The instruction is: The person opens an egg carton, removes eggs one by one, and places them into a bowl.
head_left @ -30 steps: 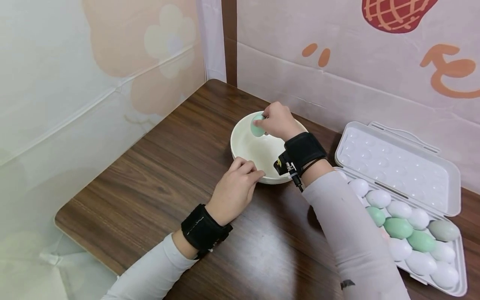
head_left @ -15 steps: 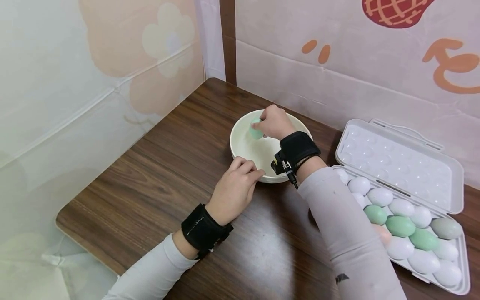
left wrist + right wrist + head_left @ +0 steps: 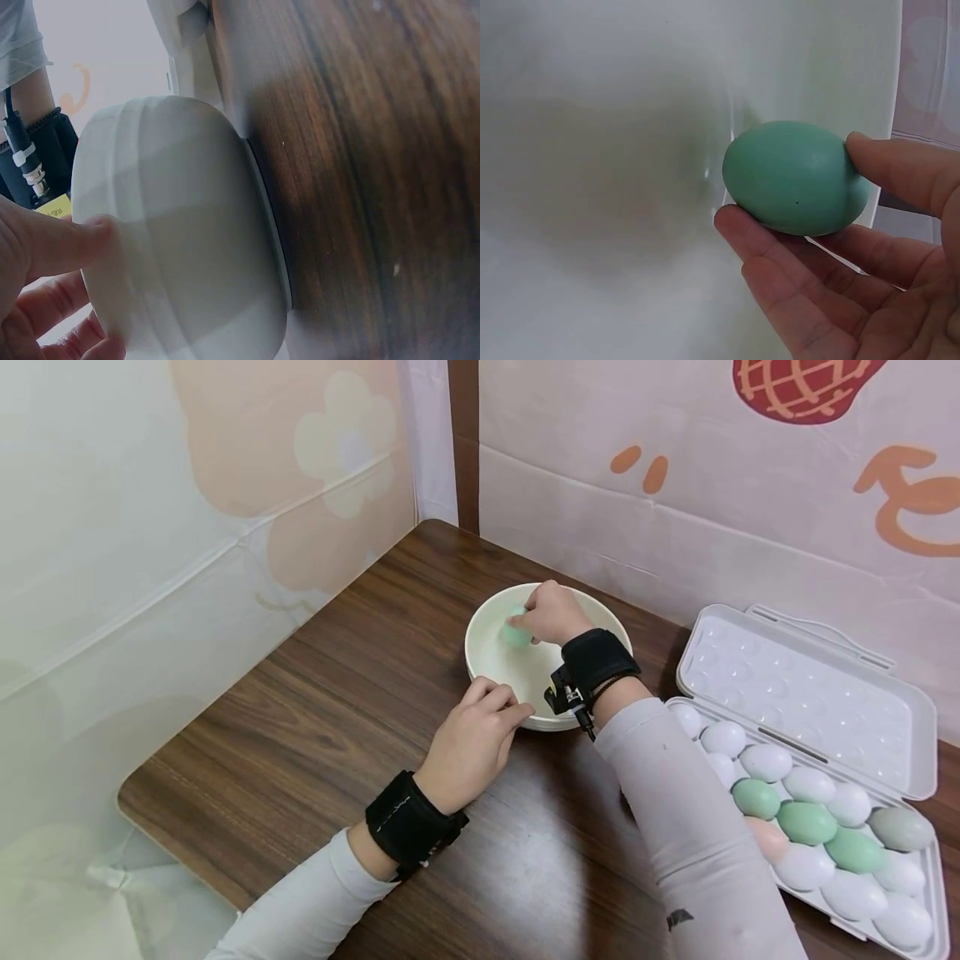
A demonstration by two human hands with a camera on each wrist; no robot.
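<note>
Dark wood table (image 3: 315, 710) stands in a corner of pale printed walls. The right hand (image 3: 546, 614) pinches a green egg (image 3: 795, 178) between thumb and fingers, low inside the white bowl (image 3: 487, 652), seemingly at the point of setting it down. The left hand (image 3: 472, 743) steadies the bowl's near rim, fingers relaxed. An open egg carton (image 3: 810, 693) lies to the right. Next comes a gentle release, so the shell does not knock.

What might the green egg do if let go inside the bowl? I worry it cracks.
The green egg looks smooth and rounded, so it would probably roll down the bowl wall. The right hand holds it low inside, so cracking seems unlikely.
</note>
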